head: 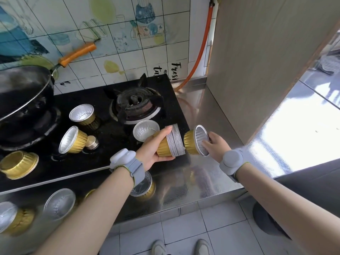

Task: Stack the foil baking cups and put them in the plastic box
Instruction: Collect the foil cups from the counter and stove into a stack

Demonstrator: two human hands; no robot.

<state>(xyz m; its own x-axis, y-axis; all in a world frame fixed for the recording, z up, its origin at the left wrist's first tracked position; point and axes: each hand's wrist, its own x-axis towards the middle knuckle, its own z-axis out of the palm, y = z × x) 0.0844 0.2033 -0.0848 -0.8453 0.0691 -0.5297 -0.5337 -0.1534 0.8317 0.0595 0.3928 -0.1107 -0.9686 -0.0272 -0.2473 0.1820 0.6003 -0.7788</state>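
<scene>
My left hand (154, 147) grips a stack of gold foil baking cups (171, 142) held sideways, rims pointing right. My right hand (216, 144) holds a single gold foil cup (195, 141) sideways, its base facing the stack's open end, a small gap between them. Loose cups lie on the black stove: one upright (82, 114), one on its side (71, 139), one tipped at the far left (17, 163), one silver-faced behind the stack (145, 129). More cups rest on the steel counter edge (59, 203), (142, 184), (11, 216). No plastic box is in view.
A black wok (24, 94) with an orange handle sits on the left burner. The right burner (135, 103) is bare. An orange gas hose (200, 43) runs down the tiled wall. A wooden panel (257, 61) stands at the right. My shoes show on the tiled floor below.
</scene>
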